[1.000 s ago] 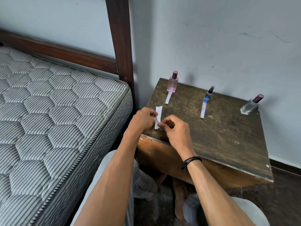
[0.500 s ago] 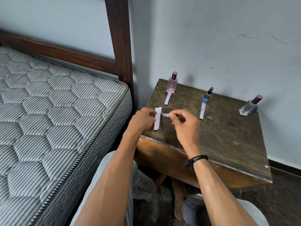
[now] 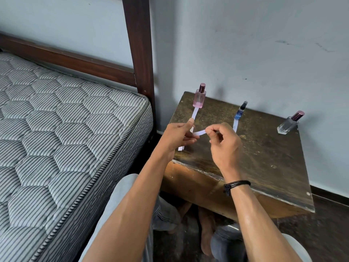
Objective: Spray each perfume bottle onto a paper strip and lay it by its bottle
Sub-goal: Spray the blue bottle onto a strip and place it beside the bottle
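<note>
Table [image 3: 264,157]: three bottles [image 3: 199,97] [image 3: 239,113] [image 3: 288,124], two laid strips [image 3: 194,114] [image 3: 235,124].

arms bare | black cord bracelet [image 3: 237,184] on right wrist | grey trousers [image 3: 120,193]

One strip drawn away.
Pulled rightward in right grip [image 3: 223,146], curved white paper strip [image 3: 200,132]; raised in left grip [image 3: 177,137], remaining white strips [image 3: 181,148].
</note>
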Demonstrator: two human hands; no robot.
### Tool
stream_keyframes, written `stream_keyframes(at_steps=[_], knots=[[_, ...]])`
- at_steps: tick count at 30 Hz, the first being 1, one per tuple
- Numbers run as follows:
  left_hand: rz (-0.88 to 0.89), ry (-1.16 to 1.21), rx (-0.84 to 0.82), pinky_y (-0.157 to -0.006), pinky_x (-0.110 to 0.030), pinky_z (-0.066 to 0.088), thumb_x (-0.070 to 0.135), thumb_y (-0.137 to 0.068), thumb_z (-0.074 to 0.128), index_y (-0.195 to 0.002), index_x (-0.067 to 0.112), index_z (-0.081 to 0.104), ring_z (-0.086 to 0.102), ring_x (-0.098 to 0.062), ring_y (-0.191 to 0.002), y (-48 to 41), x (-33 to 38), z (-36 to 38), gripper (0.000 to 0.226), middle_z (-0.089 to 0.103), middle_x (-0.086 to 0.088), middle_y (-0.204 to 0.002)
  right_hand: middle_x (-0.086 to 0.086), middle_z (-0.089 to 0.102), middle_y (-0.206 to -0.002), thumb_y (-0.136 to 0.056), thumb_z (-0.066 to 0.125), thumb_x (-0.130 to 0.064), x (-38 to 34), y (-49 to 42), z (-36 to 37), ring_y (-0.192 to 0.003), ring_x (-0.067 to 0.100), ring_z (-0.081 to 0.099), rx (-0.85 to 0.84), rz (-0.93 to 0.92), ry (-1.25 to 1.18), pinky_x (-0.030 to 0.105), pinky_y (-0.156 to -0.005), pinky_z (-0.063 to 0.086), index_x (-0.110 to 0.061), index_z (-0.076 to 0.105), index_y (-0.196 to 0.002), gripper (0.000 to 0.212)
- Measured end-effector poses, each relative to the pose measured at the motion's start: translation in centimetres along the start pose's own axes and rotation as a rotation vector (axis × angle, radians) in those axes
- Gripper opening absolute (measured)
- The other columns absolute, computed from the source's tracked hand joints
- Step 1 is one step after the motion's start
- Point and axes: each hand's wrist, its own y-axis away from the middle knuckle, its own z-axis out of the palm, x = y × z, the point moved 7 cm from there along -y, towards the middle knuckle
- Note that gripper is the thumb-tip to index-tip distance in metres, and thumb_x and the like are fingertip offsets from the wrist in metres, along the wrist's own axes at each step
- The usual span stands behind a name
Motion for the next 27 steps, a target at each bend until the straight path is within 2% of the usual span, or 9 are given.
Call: stream_keyframes(at_steps=[3, 6, 10, 13, 15, 18, 19, 22, 27], knots=[[0.027, 0.103, 0.034, -0.074, -0.028, 0.061, 0.022, -0.093, 0.07, -0.106, 0.001, 0.072, 0.073, -0.022, -0.078, 0.0, 0.0, -0.1, 0.025, 0.075, -0.013, -0.083, -0.013, 0.065, -0.088, -0.097, 0.067, -0.019, -0.8, 0.1, 0.1, -0.068, 0.008, 0.059, -0.069, -0.089, 0.037, 0.021, -0.059, 0.045, -0.013, 0.072, -0.09, 0.011], [0.092, 0.073, 0.054, -0.069, -0.025, 0.06, 0.002, -0.095, 0.062, -0.111, 0.0, 0.068, 0.075, -0.019, -0.078, 0.1, 0.4, -0.4, 0.017, 0.077, -0.012, -0.083, -0.007, 0.068, -0.089, -0.097, 0.068, -0.022, -1.1, 0.3, 0.5, -0.071, 0.014, 0.062, -0.173, -0.148, -0.005, 0.034, -0.059, 0.053, -0.011, 0.075, -0.092, 0.014], [0.146, 0.058, 0.07, -0.072, -0.028, 0.061, 0.001, -0.096, 0.061, -0.107, -0.003, 0.069, 0.075, -0.025, -0.081, 0.1, 0.9, -0.6, 0.014, 0.077, -0.016, -0.09, -0.007, 0.066, -0.083, -0.097, 0.07, -0.025, -1.0, 0.8, 1.0, -0.069, 0.013, 0.061, -0.292, -0.162, -0.054, 0.037, -0.059, 0.053, -0.011, 0.075, -0.085, 0.02], [0.173, 0.045, 0.062, -0.068, -0.026, 0.059, 0.004, -0.094, 0.065, -0.103, -0.004, 0.07, 0.075, -0.024, -0.077, 0.2, 1.1, -0.5, 0.013, 0.077, -0.016, -0.086, -0.006, 0.063, -0.077, -0.099, 0.067, -0.032, -0.7, 0.6, 1.0, -0.066, 0.012, 0.058, -0.251, -0.112, -0.078, 0.033, -0.057, 0.05, -0.011, 0.073, -0.079, 0.03], [0.186, -0.001, 0.033, -0.065, -0.025, 0.058, 0.005, -0.093, 0.068, -0.1, -0.003, 0.071, 0.075, -0.023, -0.074, 0.2, 1.1, -0.1, 0.012, 0.077, -0.014, -0.083, -0.006, 0.064, -0.076, -0.098, 0.068, -0.032, -0.2, 0.2, 0.5, -0.067, 0.011, 0.059, -0.167, -0.062, -0.092, 0.029, -0.057, 0.049, -0.011, 0.074, -0.082, 0.027], [0.201, -0.088, -0.058, -0.066, -0.027, 0.059, 0.007, -0.09, 0.071, -0.096, -0.001, 0.073, 0.076, -0.022, -0.074, 0.3, 1.0, 0.9, 0.01, 0.077, -0.013, -0.081, -0.008, 0.069, -0.089, -0.093, 0.073, -0.029, 0.8, -0.3, 0.0, -0.078, 0.007, 0.063, -0.1, 0.061, -0.137, 0.023, -0.064, 0.052, -0.018, 0.077, -0.094, 0.012], [0.202, -0.117, -0.091, -0.069, -0.029, 0.06, 0.007, -0.09, 0.072, -0.094, -0.001, 0.072, 0.076, -0.023, -0.076, 0.3, 0.9, 1.3, 0.01, 0.077, -0.014, -0.082, -0.008, 0.069, -0.092, -0.092, 0.075, -0.026, 1.1, -0.5, 0.0, -0.081, 0.006, 0.064, -0.099, 0.099, -0.153, 0.021, -0.066, 0.052, -0.021, 0.078, -0.096, 0.007], [0.206, -0.204, -0.146, -0.076, -0.035, 0.062, 0.01, -0.089, 0.073, -0.092, 0.0, 0.072, 0.076, -0.026, -0.08, 0.5, 0.9, 2.0, 0.011, 0.077, -0.014, -0.083, -0.009, 0.067, -0.096, -0.09, 0.079, -0.02, 1.6, -0.7, -0.1, -0.083, 0.002, 0.063, -0.122, 0.164, -0.187, 0.014, -0.069, 0.049, -0.028, 0.077, -0.099, 0.012], [0.221, -0.296, -0.17, -0.074, -0.035, 0.062, 0.002, -0.089, 0.071, -0.085, 0.004, 0.071, 0.076, -0.025, -0.077, 0.8, 0.9, 2.6, 0.004, 0.077, -0.014, -0.08, -0.015, 0.067, -0.094, -0.089, 0.081, -0.023, 1.6, -0.6, 0.4, -0.086, 0.002, 0.064, -0.219, 0.193, -0.16, 0.011, -0.073, 0.048, -0.03, 0.078, -0.092, 0.008]])
